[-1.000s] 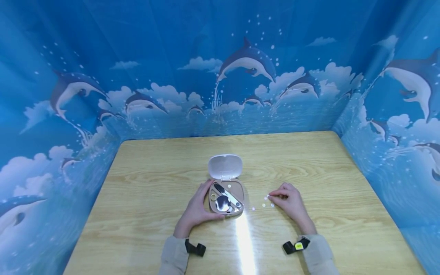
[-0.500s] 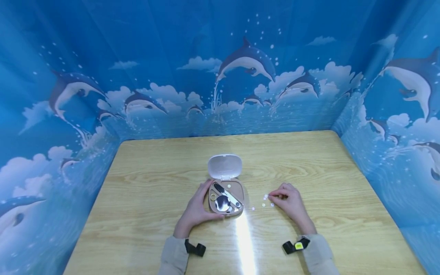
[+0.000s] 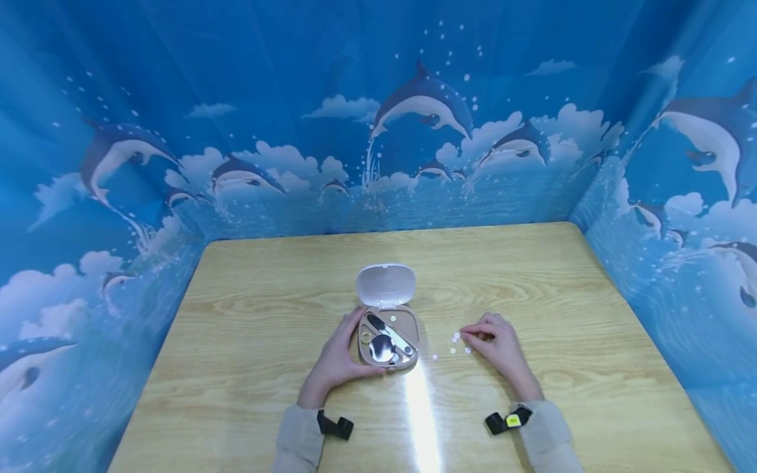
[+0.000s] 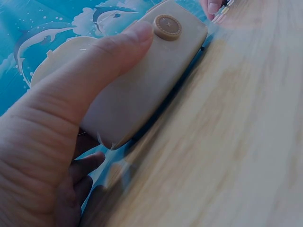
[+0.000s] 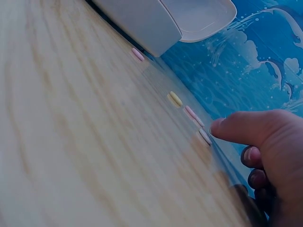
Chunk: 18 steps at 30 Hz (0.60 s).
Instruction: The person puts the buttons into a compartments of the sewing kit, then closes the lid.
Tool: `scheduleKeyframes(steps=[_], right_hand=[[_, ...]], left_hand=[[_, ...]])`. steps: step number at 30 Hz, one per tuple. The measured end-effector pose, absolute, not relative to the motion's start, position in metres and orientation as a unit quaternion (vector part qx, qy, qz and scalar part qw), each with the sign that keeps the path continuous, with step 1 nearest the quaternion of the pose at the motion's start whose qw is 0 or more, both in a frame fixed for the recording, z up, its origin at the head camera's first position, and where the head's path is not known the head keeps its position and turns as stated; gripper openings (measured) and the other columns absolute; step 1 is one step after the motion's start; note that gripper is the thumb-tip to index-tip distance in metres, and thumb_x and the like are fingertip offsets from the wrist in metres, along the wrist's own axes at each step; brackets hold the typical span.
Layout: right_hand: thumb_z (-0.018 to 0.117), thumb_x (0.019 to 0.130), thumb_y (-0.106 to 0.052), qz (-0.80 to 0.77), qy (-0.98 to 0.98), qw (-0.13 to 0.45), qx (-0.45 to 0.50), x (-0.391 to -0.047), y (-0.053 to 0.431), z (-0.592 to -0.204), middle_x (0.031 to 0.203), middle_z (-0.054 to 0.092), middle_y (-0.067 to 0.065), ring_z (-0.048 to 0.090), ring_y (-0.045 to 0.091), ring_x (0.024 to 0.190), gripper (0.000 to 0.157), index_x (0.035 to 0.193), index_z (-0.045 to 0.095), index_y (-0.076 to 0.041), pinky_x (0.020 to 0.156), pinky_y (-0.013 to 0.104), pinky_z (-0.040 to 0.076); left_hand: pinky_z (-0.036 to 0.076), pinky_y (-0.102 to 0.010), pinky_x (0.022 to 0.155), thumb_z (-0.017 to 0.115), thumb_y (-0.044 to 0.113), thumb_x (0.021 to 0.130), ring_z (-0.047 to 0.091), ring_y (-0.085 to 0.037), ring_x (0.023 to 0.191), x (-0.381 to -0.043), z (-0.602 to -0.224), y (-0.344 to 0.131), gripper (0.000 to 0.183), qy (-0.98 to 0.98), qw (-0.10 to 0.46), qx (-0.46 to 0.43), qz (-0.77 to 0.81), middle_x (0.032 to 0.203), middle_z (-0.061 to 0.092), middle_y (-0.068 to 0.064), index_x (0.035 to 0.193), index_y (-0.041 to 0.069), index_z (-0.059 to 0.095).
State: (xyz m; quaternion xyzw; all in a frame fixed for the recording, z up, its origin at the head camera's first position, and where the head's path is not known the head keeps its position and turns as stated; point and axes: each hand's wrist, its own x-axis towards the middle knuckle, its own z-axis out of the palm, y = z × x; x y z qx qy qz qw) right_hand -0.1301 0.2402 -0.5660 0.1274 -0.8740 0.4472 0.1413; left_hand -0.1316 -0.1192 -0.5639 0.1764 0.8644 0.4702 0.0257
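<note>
My left hand [image 3: 338,361] grips a beige case [image 3: 416,322] by its left side, thumb along the front. In the left wrist view the thumb [image 4: 128,45] lies beside a round brown button [image 4: 168,27] on the case's front wall. The whitish lid [image 3: 386,286] stands raised. Inside are a black-and-white tool [image 3: 376,322], a shiny round disc [image 3: 382,349], a ring [image 3: 365,337] and a small pale disc [image 3: 393,318]. My right hand [image 3: 498,341] has thumb and fingertips together beside a small white disc [image 3: 457,336]; whether they pinch anything is hidden.
Several small pastel discs lie between the case and my right hand, including a pink one [image 5: 138,54] and a yellowish one [image 5: 175,99]. They stand on a wood-grain table [image 3: 254,289]. A blue dolphin-print curtain [image 3: 284,79] encloses the table's back and sides.
A small white disc at my right fingertips has shifted slightly left, beside another disc. My right hand barely moves, and my left hand keeps its grip on the case.
</note>
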Motion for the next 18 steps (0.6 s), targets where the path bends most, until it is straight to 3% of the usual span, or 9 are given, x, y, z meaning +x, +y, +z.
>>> scheduleKeyframes(steps=[8,18], right_hand=[[0.088,0.074,-0.019,0.434,-0.886,0.107,0.125,-0.1288,0.2406,-0.5649,0.071,0.053,-0.012,0.045,0.009,0.070,0.020,0.093,0.080,-0.019,0.069,0.027,0.036],[0.087,0.074,-0.018,0.421,-0.891,0.107,0.129,-0.1297,0.2388,-0.5659,0.070,0.052,-0.014,0.044,0.009,0.071,0.016,0.089,0.080,-0.021,0.071,0.030,0.030]], left_hand=[[0.015,-0.049,0.121,0.095,0.053,0.050,0.021,-0.025,0.149,-0.1320,-0.5644,-0.1174,0.130,0.864,0.026,0.177,0.470,0.162,0.027,0.002,0.157,0.037,0.023],[0.016,-0.053,0.120,0.095,0.052,0.050,0.021,-0.028,0.149,-0.1305,-0.5625,-0.1172,0.129,0.862,0.024,0.172,0.476,0.162,0.027,0.003,0.156,0.037,0.025]])
